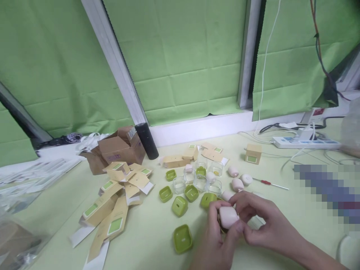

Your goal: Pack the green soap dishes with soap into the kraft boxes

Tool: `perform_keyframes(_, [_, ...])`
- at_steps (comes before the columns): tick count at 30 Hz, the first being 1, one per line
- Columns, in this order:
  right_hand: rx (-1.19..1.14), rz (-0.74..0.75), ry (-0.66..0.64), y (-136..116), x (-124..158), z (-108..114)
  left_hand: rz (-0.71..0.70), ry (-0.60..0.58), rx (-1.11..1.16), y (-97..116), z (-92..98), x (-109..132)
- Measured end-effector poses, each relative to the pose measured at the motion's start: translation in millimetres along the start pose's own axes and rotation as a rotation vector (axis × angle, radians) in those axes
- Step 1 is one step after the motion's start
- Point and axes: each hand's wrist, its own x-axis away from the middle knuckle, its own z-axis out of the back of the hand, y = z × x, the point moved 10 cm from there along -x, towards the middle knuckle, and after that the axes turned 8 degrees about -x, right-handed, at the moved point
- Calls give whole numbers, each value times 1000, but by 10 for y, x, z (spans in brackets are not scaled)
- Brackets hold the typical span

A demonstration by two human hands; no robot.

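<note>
A pale pink rounded piece, the size of a small earphone case, is gripped between the thumb and fingers of my left hand. A dark edge shows along its left side. My right hand has its thumb and fingers closed at the piece's right side; their exact contact is partly hidden. Just beyond my hands are a green cup and several pink pieces like this pink one. Left of my left hand lies a green square tray, hollow side up.
Clear plastic boxes stand among green cups. Opened cardboard packaging spreads across the left. Behind are a brown carton, a black cylinder and a power strip. A screwdriver and small box lie at right.
</note>
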Motion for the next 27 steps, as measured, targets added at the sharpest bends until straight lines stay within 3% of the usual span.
perform_keyframes(10, [73,104,-22,-71,-2,17,10,-30,21,-15,-39,-5])
perform_keyframes(27, [111,130,-26,-176,32,-30,16,27,302,-12,10,-75])
